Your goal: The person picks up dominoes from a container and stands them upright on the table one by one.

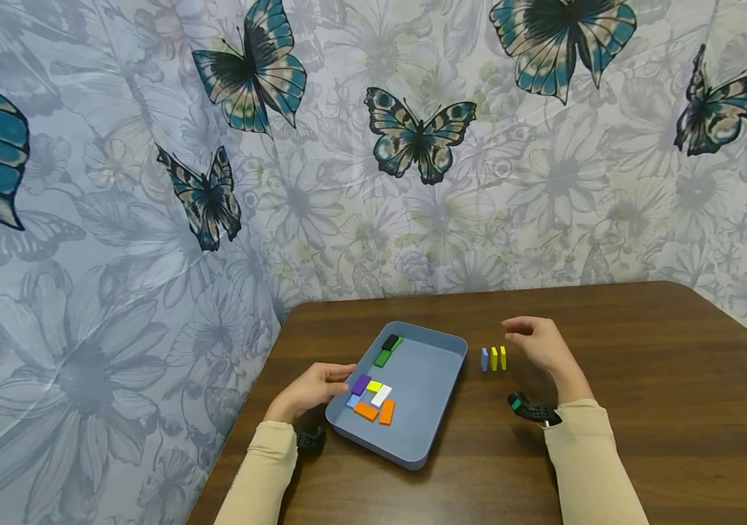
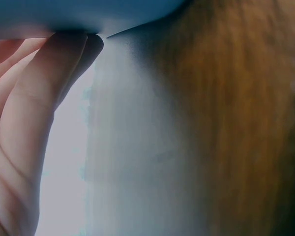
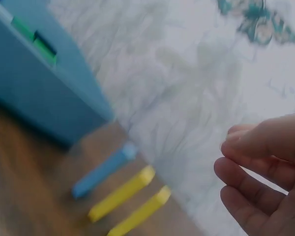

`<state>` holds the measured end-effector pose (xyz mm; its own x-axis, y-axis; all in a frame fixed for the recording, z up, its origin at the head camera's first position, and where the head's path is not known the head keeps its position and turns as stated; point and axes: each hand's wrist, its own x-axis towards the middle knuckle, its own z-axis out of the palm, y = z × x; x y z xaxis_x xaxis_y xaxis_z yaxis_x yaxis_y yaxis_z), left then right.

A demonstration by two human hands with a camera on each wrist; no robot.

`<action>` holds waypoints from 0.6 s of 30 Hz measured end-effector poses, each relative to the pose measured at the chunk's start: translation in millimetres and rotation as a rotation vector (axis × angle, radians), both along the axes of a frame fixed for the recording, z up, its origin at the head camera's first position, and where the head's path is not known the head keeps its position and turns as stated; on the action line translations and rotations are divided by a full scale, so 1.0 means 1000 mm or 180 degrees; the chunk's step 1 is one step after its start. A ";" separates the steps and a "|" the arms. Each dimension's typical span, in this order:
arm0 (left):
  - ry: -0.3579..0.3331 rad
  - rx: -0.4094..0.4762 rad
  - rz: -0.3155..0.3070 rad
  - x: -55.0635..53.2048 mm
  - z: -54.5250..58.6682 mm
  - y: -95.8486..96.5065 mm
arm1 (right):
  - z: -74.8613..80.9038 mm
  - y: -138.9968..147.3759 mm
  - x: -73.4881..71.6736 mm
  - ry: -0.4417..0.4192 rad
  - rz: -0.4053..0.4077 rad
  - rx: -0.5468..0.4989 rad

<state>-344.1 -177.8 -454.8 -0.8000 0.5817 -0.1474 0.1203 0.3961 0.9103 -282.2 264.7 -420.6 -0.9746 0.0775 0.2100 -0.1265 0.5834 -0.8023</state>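
At the left side of a grey-blue tray (image 1: 422, 401), my left hand (image 1: 311, 390) grips the rim. The left wrist view has its thumb and fingertips (image 2: 71, 49) against the tray wall. My right hand (image 1: 540, 354) is raised past the tray's right side, fingers bent loosely with nothing between them. Just left of it, one blue domino-like block (image 1: 484, 359) and two yellow blocks (image 1: 494, 358) stand on edge in a row. Inside the tray lie flat blocks, including green (image 1: 383, 358), black (image 1: 389, 342), purple (image 1: 361, 385), white (image 1: 381, 396) and orange (image 1: 366, 411) ones.
The brown wooden table (image 1: 682, 408) extends under everything. A cloth wall (image 1: 373, 240) with butterflies rises behind its far edge and along the left. A black wrist strap (image 1: 534, 410) on the right arm hangs low over the tabletop.
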 end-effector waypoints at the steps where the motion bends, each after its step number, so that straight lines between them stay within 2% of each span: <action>1: 0.0005 0.0008 -0.0011 0.000 0.000 -0.001 | 0.006 -0.003 0.000 0.0067 0.0032 0.0014; 3: 0.0015 0.0037 -0.0051 0.001 0.001 -0.002 | 0.019 -0.013 0.000 0.0176 0.0164 -0.0015; 6: 0.0011 0.0063 -0.0094 0.000 0.002 -0.004 | 0.037 -0.032 -0.003 0.0258 0.0494 -0.0067; 12: -0.0005 0.0050 -0.0047 0.001 0.002 -0.002 | 0.067 -0.084 -0.023 0.0128 0.1217 -0.0143; 15: -0.0009 0.0047 -0.0053 0.001 0.003 -0.002 | 0.073 -0.111 -0.036 -0.0053 0.1544 -0.0161; 18: -0.0013 0.0048 -0.0057 0.001 0.003 -0.002 | 0.068 -0.135 -0.051 -0.0275 0.1839 -0.0234</action>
<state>-342.7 -179.5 -451.6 -0.7888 0.5980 -0.1417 0.1235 0.3801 0.9166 -332.8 129.5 -352.7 -0.8766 -0.4598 0.1420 -0.3395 0.3819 -0.8596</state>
